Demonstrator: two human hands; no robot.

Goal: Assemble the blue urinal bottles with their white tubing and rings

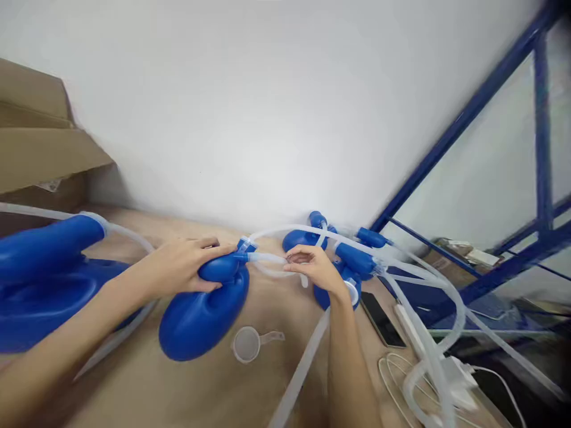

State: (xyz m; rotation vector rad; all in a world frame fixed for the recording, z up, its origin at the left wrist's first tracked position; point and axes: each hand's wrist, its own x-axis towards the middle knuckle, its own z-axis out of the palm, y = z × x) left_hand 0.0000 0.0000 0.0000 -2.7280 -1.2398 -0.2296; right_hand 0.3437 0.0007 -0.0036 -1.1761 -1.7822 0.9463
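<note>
The right hand covers part of the thin translucent tube it pinches; whether the tube ends there cannot be told. The left hand hides part of the blue cylindrical neck. The 2 forearms leave the view, as do, left of the grip, a larger blue plastic container and cardboard box. Far right of the grip, items behind the blue metal frame blur.

Both hands are bare, with slender fingers and slim, bare forearms.
</note>
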